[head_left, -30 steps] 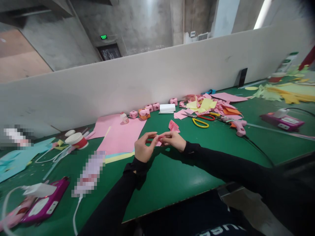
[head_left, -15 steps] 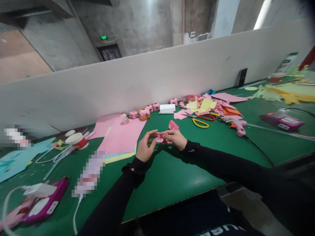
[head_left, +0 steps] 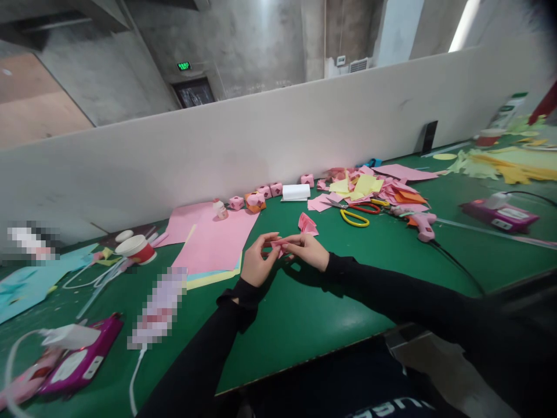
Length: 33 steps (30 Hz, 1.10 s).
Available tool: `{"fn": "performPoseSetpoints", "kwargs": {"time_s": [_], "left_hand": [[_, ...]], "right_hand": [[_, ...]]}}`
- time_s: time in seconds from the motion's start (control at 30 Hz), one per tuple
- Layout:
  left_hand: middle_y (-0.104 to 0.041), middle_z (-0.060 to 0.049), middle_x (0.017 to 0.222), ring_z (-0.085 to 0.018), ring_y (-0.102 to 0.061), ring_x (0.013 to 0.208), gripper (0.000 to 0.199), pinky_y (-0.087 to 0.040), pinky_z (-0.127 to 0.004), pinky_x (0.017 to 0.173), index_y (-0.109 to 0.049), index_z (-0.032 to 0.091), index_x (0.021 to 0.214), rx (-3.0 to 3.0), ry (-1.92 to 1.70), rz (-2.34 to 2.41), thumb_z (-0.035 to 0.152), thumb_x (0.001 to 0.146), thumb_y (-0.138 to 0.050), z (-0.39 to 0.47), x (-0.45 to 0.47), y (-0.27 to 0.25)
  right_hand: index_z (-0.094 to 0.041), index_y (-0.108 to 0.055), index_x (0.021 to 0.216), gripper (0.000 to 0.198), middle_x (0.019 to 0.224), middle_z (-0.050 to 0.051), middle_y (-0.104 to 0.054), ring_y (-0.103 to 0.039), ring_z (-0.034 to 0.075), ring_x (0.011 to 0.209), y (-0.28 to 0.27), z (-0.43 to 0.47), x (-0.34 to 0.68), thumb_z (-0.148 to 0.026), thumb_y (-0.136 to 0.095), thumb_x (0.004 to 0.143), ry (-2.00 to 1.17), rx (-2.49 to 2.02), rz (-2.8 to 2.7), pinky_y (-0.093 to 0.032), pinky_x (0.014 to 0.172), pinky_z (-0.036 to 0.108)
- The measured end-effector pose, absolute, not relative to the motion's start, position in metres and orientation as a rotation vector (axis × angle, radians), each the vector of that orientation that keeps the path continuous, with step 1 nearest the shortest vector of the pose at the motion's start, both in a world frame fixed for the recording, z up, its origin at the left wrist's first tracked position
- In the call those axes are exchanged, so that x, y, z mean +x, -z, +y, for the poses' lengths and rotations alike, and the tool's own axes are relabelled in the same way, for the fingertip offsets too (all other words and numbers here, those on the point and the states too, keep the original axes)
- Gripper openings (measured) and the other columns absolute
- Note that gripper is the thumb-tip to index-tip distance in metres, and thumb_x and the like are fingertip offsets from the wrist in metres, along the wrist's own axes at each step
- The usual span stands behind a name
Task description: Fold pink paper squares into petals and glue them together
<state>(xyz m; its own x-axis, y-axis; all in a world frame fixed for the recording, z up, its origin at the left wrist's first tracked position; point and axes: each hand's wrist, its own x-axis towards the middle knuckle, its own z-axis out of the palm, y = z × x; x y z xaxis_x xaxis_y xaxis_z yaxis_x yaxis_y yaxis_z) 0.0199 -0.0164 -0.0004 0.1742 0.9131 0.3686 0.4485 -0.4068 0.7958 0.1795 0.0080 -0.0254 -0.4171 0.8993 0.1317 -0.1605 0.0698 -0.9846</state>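
A small folded piece of pink paper is pinched between my two hands, above the green table. My left hand grips its left side with thumb and fingers. From the right, my right hand closes on the same paper, its fingertips close to those of the left. Parts of the paper are hidden behind the fingers. Just beyond my right hand lies another folded pink paper piece, touched by neither hand.
Pink sheets lie to the left. Folded pink paper cubes line the partition. Scissors, paper scraps and a pink glue gun are at the right. A paper cup and a purple power strip stand left.
My right-hand fingers have shifted slightly down and left over the held paper, which has turned a little. The folded piece behind now shows more fully.
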Motion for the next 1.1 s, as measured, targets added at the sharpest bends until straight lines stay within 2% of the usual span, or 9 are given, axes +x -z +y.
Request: {"fn": "performPoseSetpoints", "kwargs": {"time_s": [0.17,0.4,0.6,0.67,0.8,0.93,1.03,1.1], "left_hand": [[-0.067,-0.01,0.104,-0.02,-0.066,0.092,0.03,-0.053,-0.027,0.065,-0.058,0.016,0.106,1.925,-1.17,1.295,0.025,0.078,-0.056,-0.015,0.019,0.001],[-0.068,-0.01,0.101,-0.02,-0.066,0.093,0.029,-0.055,-0.028,0.067,-0.06,0.016,0.104,1.903,-1.184,1.283,0.025,0.077,-0.057,-0.015,0.019,0.001],[-0.07,-0.013,0.104,-0.023,-0.066,0.097,0.032,-0.055,-0.036,0.081,-0.061,0.014,0.101,1.708,-1.225,1.238,0.027,0.072,-0.064,-0.01,0.015,0.004],[-0.072,-0.012,0.097,-0.024,-0.068,0.092,0.029,-0.056,-0.037,0.078,-0.065,0.014,0.095,1.642,-1.21,1.269,0.028,0.069,-0.066,-0.007,0.013,0.006],[-0.073,-0.007,0.075,-0.022,-0.07,0.068,0.021,-0.058,-0.035,0.063,-0.071,0.015,0.081,1.579,-1.105,1.32,0.031,0.07,-0.062,-0.004,0.011,0.01],[-0.072,-0.004,0.067,-0.02,-0.068,0.06,0.021,-0.055,-0.03,0.056,-0.072,0.017,0.074,1.753,-1.083,1.396,0.034,0.072,-0.06,-0.007,0.01,0.009],[-0.071,-0.002,0.06,-0.018,-0.065,0.056,0.019,-0.051,-0.026,0.053,-0.071,0.02,0.067,1.984,-1.027,1.488,0.033,0.073,-0.058,-0.01,0.011,0.005],[-0.069,-0.001,0.058,-0.017,-0.064,0.055,0.02,-0.048,-0.026,0.053,-0.07,0.021,0.064,2.116,-0.963,1.525,0.03,0.075,-0.057,-0.012,0.012,0.003]], "right_hand": [[-0.015,-0.067,0.108,0.038,0.099,0.008,-0.07,-0.065,0.015,0.082,0.023,0.004,0.179,-0.035,-0.062,0.077,-1.501,-0.731,-1.511,-0.053,0.068,0.026],[-0.015,-0.067,0.108,0.039,0.098,0.008,-0.07,-0.066,0.016,0.081,0.025,0.005,0.179,-0.037,-0.062,0.077,-1.517,-0.735,-1.502,-0.054,0.069,0.026],[-0.014,-0.066,0.108,0.038,0.094,0.009,-0.071,-0.066,0.016,0.083,0.026,0.006,0.179,-0.039,-0.061,0.08,-1.493,-0.76,-1.518,-0.053,0.066,0.025],[-0.015,-0.065,0.111,0.04,0.094,0.009,-0.071,-0.066,0.016,0.083,0.026,0.006,0.179,-0.039,-0.061,0.08,-1.497,-0.749,-1.517,-0.053,0.065,0.025],[-0.016,-0.063,0.111,0.041,0.092,0.009,-0.07,-0.066,0.015,0.077,0.028,0.006,0.178,-0.041,-0.06,0.08,-1.443,-0.793,-1.538,-0.053,0.061,0.025],[-0.017,-0.065,0.108,0.037,0.092,0.009,-0.068,-0.062,0.015,0.073,0.027,0.005,0.181,-0.04,-0.06,0.08,-1.092,-0.903,-1.735,-0.051,0.064,0.028],[-0.021,-0.064,0.112,0.038,0.1,0.009,-0.063,-0.06,0.016,0.08,0.024,0.004,0.184,-0.038,-0.064,0.078,-0.738,-0.881,-1.887,-0.051,0.07,0.03],[-0.022,-0.065,0.109,0.033,0.1,0.009,-0.062,-0.059,0.018,0.087,0.022,0.004,0.186,-0.037,-0.062,0.08,-0.61,-0.814,-1.97,-0.05,0.074,0.031]]}}
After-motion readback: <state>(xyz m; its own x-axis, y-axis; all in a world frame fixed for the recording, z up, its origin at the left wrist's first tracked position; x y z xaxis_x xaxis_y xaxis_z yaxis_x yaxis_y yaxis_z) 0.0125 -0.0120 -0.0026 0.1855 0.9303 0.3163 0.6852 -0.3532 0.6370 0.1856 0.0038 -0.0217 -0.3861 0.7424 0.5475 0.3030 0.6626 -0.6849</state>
